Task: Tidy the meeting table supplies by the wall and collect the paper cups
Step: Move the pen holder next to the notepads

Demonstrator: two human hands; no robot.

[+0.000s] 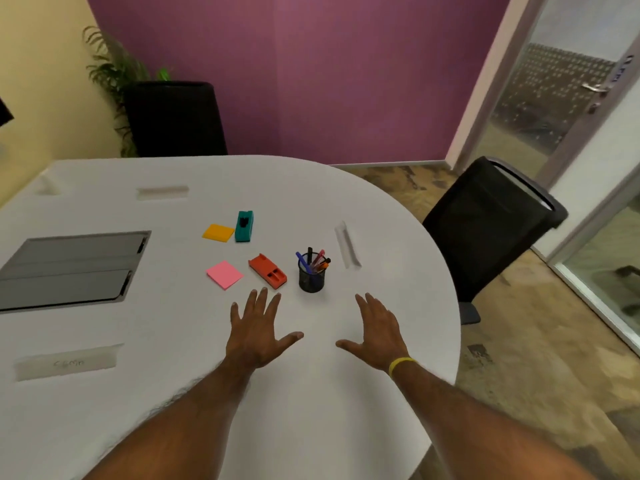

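On the white table (173, 393) lie an orange sticky-note pad (218, 232), a teal eraser block (244, 226), a pink sticky-note pad (224, 274) and an orange-red holder (267, 270). A black mesh pen cup (311, 276) with several pens stands right of the holder. My left hand (258, 332) rests flat, fingers spread, just below the holder. My right hand (377, 329), with a yellow wristband, lies flat below and right of the pen cup. Both hands hold nothing. No paper cups are in view.
A grey hatch panel (69, 268) is set into the table at left. Strips of tape (65, 362) (347, 244) (162, 192) are stuck on the table. Black chairs stand at the far side (173, 119) and at right (491, 223). A plant (110, 71) and a glass door (561, 88) stand behind.
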